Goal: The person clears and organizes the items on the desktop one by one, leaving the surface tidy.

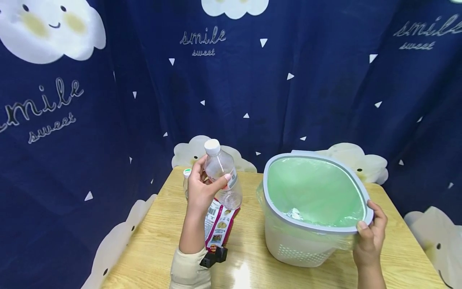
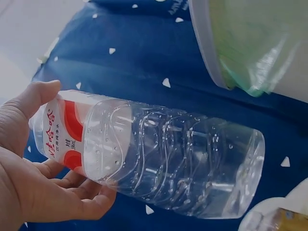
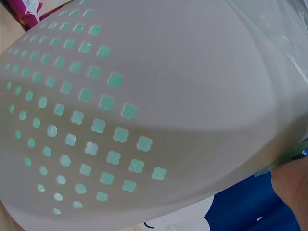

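Observation:
My left hand (image 1: 202,186) grips a clear plastic bottle (image 1: 231,196) with a white cap and a red-and-white label, held above the table. In the left wrist view the bottle (image 2: 183,159) looks empty, with thumb and fingers around its labelled upper part. My right hand (image 1: 371,237) grips the right rim of a white trash can (image 1: 299,251), thumb on the near side. A green plastic bag (image 1: 314,188) lines the can, its edge folded out under the grey rim. The right wrist view is filled by the can's perforated wall (image 3: 192,96).
Below the bottle lies a red-and-white snack packet (image 1: 218,228) on the wooden table (image 1: 155,241). Behind my left hand stands a small bottle with a green-and-white cap (image 1: 187,173), partly hidden. A dark blue curtain (image 1: 231,88) hangs at the back.

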Tool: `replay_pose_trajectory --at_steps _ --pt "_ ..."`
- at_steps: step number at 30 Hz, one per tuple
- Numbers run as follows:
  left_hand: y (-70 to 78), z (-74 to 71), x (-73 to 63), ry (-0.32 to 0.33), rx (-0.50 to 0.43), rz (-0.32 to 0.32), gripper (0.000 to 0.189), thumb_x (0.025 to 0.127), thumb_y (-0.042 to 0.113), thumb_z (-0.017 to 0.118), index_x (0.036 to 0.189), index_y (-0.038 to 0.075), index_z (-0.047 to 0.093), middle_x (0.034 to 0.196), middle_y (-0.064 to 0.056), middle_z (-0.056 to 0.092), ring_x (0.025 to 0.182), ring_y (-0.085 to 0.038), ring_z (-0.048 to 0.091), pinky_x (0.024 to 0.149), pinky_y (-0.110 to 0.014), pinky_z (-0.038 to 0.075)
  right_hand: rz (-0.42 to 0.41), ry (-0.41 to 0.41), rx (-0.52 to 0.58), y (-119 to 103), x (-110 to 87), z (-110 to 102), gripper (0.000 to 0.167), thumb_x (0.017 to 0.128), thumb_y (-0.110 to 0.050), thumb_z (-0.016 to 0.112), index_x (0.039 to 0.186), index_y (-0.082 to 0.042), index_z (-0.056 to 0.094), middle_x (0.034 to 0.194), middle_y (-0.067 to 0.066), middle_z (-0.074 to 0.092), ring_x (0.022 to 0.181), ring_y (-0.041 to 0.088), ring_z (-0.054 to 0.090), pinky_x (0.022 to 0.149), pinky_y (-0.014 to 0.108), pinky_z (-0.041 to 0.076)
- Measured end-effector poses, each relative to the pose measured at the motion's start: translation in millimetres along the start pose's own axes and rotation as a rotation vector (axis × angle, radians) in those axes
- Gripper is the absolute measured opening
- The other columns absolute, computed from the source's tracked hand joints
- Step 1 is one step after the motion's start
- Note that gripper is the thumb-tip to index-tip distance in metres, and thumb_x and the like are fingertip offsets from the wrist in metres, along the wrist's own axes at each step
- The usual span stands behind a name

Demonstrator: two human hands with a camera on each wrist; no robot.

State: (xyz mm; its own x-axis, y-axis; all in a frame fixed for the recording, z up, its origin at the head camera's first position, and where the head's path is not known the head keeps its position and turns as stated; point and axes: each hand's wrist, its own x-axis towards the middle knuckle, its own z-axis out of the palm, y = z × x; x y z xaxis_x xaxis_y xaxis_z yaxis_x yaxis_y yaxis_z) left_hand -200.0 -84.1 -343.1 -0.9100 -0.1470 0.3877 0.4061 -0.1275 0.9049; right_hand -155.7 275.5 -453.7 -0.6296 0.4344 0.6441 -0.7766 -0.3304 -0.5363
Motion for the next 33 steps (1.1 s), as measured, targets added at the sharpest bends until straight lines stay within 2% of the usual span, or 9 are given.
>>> replay_pose_trajectory --at_steps 6,13,18,27,33 --pt "8.5 8.6 8.1 -0.063 -0.036 0.035 0.065 0.073 0.000 0.075 0.130 0.005 0.045 0.119 -0.013 0.053 0.106 -0.027 0.053 0.086 -0.040 0.046 0.006 0.005 -0.007 -2.4 -3.6 -1.1 0.055 0.074 0.007 0.038 0.130 0.008 0.037 0.126 0.026 0.033 0.111 0.028 0.042 0.090 0.024 0.041" --pt "24.9 18.8 22.5 -0.081 -0.103 0.051 0.062 0.073 -0.001 0.074 0.129 0.003 0.046 0.118 -0.013 0.055 0.106 -0.026 0.054 0.088 -0.040 0.046 0.017 0.001 -0.002 -2.4 -2.1 0.2 0.055 0.075 0.008 0.038 0.130 0.007 0.037 0.126 0.025 0.033 0.112 0.027 0.042 0.089 0.023 0.042" --pt "36.5 29.4 32.8 -0.095 -0.114 0.067 0.061 0.073 -0.001 0.075 0.127 0.004 0.048 0.117 -0.012 0.057 0.103 -0.026 0.055 0.086 -0.038 0.047 0.007 0.014 -0.007 -2.0 0.5 1.9 0.054 0.075 0.007 0.039 0.129 0.006 0.039 0.125 0.024 0.035 0.110 0.027 0.043 0.088 0.023 0.042" --pt "51.2 42.2 51.8 -0.174 -0.117 0.057 0.063 0.069 -0.004 0.077 0.125 0.003 0.050 0.114 -0.013 0.057 0.101 -0.027 0.056 0.083 -0.037 0.048 0.010 0.016 0.006 -2.5 2.3 0.9 0.054 0.075 0.006 0.041 0.129 0.006 0.039 0.126 0.025 0.033 0.110 0.027 0.043 0.088 0.024 0.042" --pt "59.3 47.6 60.1 -0.225 -0.143 0.043 0.060 0.071 -0.007 0.075 0.125 0.002 0.050 0.112 -0.014 0.059 0.097 -0.026 0.058 0.082 -0.035 0.048 0.007 0.006 0.002 -1.9 1.7 0.4 0.054 0.075 0.007 0.040 0.129 0.007 0.038 0.126 0.025 0.033 0.110 0.027 0.043 0.089 0.024 0.041"
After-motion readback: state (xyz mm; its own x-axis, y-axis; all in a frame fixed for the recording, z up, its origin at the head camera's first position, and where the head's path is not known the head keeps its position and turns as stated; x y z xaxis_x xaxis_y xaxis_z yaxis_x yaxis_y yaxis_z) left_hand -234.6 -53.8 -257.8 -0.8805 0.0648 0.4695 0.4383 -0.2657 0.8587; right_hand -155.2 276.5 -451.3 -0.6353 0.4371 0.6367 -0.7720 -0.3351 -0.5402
